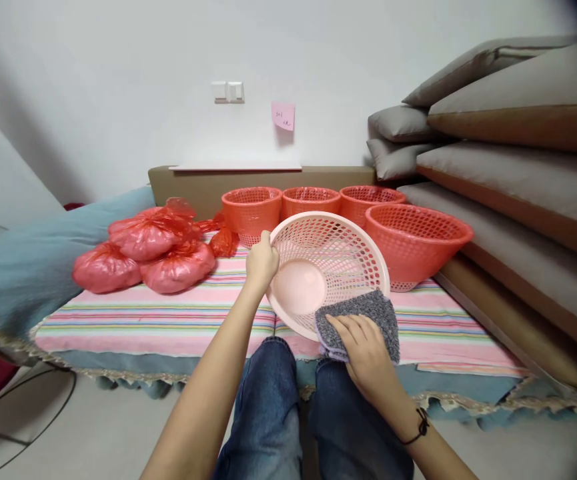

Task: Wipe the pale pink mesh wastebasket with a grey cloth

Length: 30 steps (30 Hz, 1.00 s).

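A pale pink perforated basket (pixel 299 287) is tilted above my knees, its open side toward me. My left hand (pixel 262 260) is closed on its left rim. In my right hand (pixel 363 343) is a folded grey cloth (pixel 375 308) with a light purple underside, pressed on the basket's lower right rim. My right fingers lie over the cloth; the thumb is hidden or hard to make out. Behind the pink basket stand several red perforated baskets, the nearest red basket (pixel 408 250) to its right.
Several filled red plastic bags (pixel 178 268) lie at the left on the striped cloth (pixel 168 327). Large grey cushions (pixel 518 167) are stacked at the right. A pink note (pixel 283 116) and a switch (pixel 228 92) are on the wall.
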Motion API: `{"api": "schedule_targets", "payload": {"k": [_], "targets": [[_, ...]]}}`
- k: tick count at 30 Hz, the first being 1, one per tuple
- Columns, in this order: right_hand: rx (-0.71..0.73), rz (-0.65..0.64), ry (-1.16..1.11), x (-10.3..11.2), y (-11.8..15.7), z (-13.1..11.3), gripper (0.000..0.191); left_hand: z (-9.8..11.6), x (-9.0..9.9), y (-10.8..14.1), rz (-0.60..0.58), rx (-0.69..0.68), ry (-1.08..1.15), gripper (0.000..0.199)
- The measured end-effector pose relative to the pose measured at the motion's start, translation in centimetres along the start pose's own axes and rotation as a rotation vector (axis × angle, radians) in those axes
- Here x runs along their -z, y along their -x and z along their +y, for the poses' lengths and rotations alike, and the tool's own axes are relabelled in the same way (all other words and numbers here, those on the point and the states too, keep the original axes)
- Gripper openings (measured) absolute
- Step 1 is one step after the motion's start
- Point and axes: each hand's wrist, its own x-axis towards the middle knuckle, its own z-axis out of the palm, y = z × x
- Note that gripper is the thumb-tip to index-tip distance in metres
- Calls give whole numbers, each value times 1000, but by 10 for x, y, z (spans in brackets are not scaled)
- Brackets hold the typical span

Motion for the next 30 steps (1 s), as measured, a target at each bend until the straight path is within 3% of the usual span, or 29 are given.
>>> {"api": "schedule_targets", "payload": {"k": [8,12,16,21,25,30], "targets": [[-47,-76,109,-14,-33,-54,54,-15,-6,11,9,65,110,30],[-153,-104,133,-34,-52,-78,52,-19,-19,32,58,108,190,31],[-112,-130,120,-57,-53,-88,51,-39,-34,47,97,108,352,31],[17,-101,128,-56,-31,-74,52,-75,-27,39,43,122,442,41],[244,-200,82,-33,-11,-41,50,-90,0,27,116,-54,554,32],[377,-267,56,-6,-2,-9,58,-88,25,19,13,-272,657,30]]}}
